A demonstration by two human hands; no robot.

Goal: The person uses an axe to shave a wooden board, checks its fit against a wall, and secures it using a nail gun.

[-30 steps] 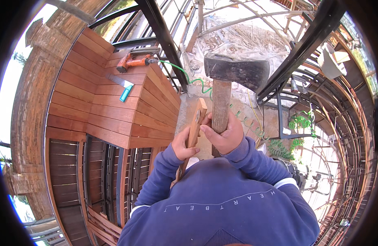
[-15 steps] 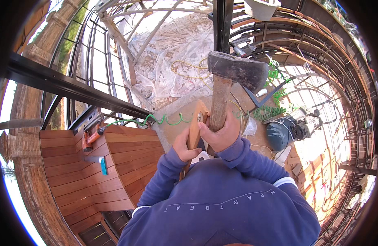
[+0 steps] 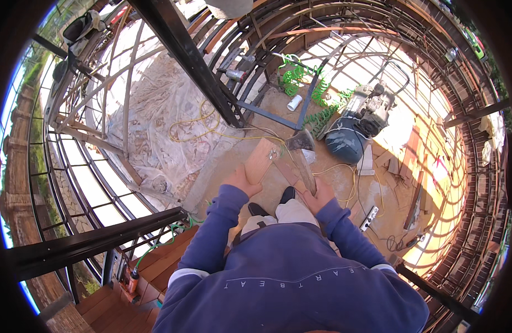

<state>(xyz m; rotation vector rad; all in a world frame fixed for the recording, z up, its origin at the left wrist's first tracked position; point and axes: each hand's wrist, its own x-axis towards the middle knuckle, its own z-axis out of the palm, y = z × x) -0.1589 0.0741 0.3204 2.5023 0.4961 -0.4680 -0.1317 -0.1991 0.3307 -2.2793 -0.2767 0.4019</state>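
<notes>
My left hand is closed around the lower end of a short, light wooden board, which tilts up and away from me. A small shiny metal piece shows at the board's right edge; its kind is too small to tell. In my right hand is an axe, gripped low on its wooden handle. Its dark, worn head points away from me, close to the metal piece; whether they touch I cannot tell. Behind and between them shows a reddish wood strip.
An air compressor with a coiled green hose stands ahead right. A black steel post rises ahead left, beside plastic sheeting. A power strip and yellow cord lie right. An orange nail gun rests on wooden decking lower left.
The axe has come down from high near the camera, its head now lower and farther off. My hands have moved apart. The view has swung right, bringing more of the compressor side in.
</notes>
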